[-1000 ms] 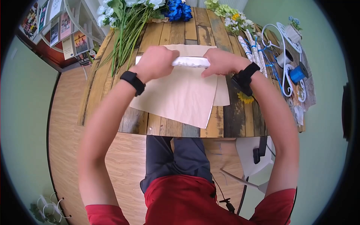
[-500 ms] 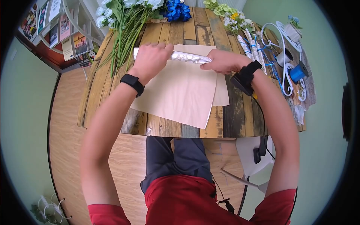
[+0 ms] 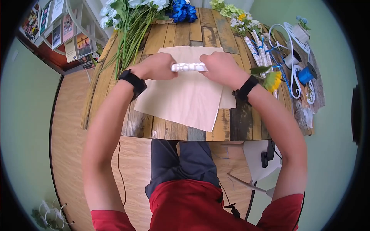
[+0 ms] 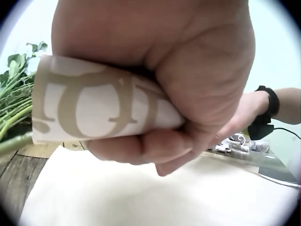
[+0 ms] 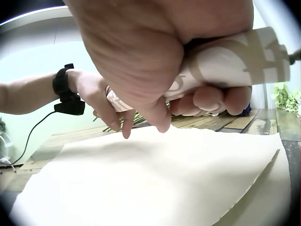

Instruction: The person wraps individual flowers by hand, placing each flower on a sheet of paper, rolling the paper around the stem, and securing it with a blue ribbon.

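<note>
A rolled white paper tube with a tan letter print (image 3: 189, 67) is held level above beige sheets (image 3: 181, 96). The left hand (image 3: 160, 66) grips its left part, and the right hand (image 3: 221, 68) grips its right part. In the left wrist view, fingers curl under the tube (image 4: 89, 103), whose open end points toward green stems. The right wrist view shows the tube (image 5: 235, 61) running through the curled right hand (image 5: 155, 52). A yellow sunflower (image 3: 273, 81) with a green leaf shows just beyond the right wrist, near the tube's right side.
Long-stemmed white flowers (image 3: 133, 38) lie at the back left, with blue flowers (image 3: 183, 10) beside them. Wrapped rolls (image 3: 262, 52), a blue ribbon spool (image 3: 306, 74) and white scrollwork (image 3: 289, 34) stand at the right. The table's front edge (image 3: 185, 139) is near the body.
Both hands have come closer together along the tube, and the left hand has turned and moved lower. The sunflower has come into fuller view, higher and farther right.
</note>
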Motion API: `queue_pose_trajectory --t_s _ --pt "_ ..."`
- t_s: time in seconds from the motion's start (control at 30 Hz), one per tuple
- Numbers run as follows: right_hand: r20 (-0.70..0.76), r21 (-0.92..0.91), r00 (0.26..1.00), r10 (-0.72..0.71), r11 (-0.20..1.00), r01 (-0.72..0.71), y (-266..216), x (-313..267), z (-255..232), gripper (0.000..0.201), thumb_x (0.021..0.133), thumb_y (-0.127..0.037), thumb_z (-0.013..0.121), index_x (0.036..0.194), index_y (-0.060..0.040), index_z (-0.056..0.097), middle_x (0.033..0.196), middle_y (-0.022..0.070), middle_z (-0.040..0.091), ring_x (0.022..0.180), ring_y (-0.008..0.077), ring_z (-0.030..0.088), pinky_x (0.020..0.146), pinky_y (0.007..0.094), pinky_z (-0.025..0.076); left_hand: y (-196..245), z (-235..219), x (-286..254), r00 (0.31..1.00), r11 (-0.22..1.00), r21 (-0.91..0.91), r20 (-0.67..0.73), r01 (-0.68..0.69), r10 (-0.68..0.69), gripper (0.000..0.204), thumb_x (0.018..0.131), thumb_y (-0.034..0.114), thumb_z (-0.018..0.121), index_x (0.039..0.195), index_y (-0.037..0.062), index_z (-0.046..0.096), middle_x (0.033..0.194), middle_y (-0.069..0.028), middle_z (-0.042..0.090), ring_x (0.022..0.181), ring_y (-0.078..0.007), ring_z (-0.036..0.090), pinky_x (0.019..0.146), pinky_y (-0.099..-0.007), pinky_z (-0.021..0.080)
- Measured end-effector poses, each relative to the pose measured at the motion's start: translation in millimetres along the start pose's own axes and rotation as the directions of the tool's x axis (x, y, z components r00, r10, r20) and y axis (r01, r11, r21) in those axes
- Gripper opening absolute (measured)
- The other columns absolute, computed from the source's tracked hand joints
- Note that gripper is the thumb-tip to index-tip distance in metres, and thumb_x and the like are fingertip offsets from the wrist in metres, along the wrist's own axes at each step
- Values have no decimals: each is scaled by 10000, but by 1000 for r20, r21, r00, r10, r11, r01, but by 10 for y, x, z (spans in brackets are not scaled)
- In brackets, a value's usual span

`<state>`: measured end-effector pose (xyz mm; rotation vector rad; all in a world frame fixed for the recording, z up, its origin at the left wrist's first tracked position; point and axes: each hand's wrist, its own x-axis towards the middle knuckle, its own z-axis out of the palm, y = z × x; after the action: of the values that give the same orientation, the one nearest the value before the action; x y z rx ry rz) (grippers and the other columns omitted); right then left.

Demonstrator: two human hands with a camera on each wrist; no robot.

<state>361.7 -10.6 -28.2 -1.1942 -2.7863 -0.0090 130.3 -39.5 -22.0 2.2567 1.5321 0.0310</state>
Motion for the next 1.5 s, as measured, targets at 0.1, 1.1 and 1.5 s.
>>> queue_pose_trajectory --t_s 0.1,1.1,1.5 --pt "-25 -39 999 -32 999 31 21 -12 34 186 788 -227 682 838 -48 693 778 165 676 755 340 674 676 448 540 -1 -34 -81 991 976 -188 91 113 -97 219 733 92 594 894 61 741 778 -140 694 610 -246 619 621 -351 496" --pt "16 867 992 125 -496 48 313 238 264 307 950 -279 611 992 21 565 892 134 640 860 236 677 717 327 538 629 363 450 990 140 -980 137 141 -40 145 890 100 602 1028 57 590 654 69 409 477 -36 373 423 -205 323" --pt "177 794 921 346 -603 74 565 516 518 200 931 -208 636 889 -33 549 721 60 584 611 185 606 622 364 558 1041 595 272 956 249 -955 87 160 -279 192 937 134 549 1087 14 549 700 16 496 479 -100 458 424 -255 381"
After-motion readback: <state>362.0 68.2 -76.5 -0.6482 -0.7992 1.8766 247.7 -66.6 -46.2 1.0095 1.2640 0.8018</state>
